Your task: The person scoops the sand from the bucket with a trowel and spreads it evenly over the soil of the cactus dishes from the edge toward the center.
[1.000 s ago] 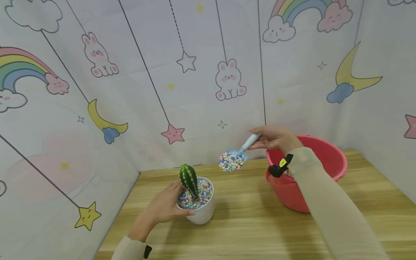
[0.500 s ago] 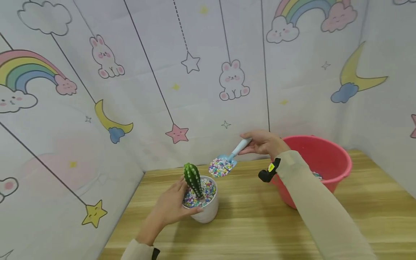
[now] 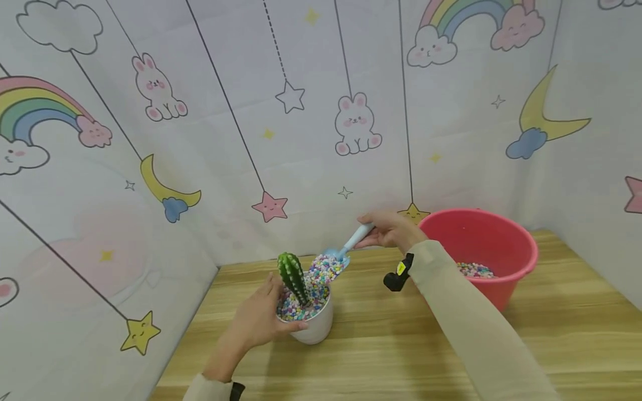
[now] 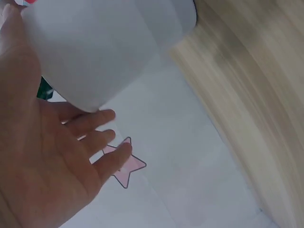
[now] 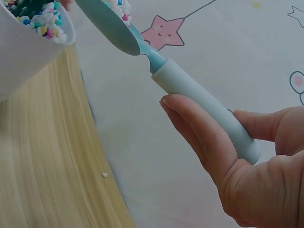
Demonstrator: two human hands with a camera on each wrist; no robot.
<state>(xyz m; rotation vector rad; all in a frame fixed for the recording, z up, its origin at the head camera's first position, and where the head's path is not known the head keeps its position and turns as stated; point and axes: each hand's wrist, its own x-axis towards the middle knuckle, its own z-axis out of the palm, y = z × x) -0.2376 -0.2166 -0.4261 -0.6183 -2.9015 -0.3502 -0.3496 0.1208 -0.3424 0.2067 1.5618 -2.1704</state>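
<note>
My left hand holds the rim of a white flowerpot, thumb along the near side and fingers at the far left. In the left wrist view, several of its fingertips lie just past the pot's rim. A green cactus stands in the pot amid colourful pebbles. My right hand grips the pale blue handle of a small shovel, its blade heaped with the same pebbles. That blade tilts over the pot's far right rim, and its pebbles meet those in the pot in the head view.
At the right stands a red bucket with more colourful pebbles at its bottom. One small white pebble lies on the wooden table. A printed cloth hangs behind and at both sides.
My right hand has carried the loaded shovel left and down from near the bucket to the pot's rim, where its blade now tips. My left hand stays at the pot.
</note>
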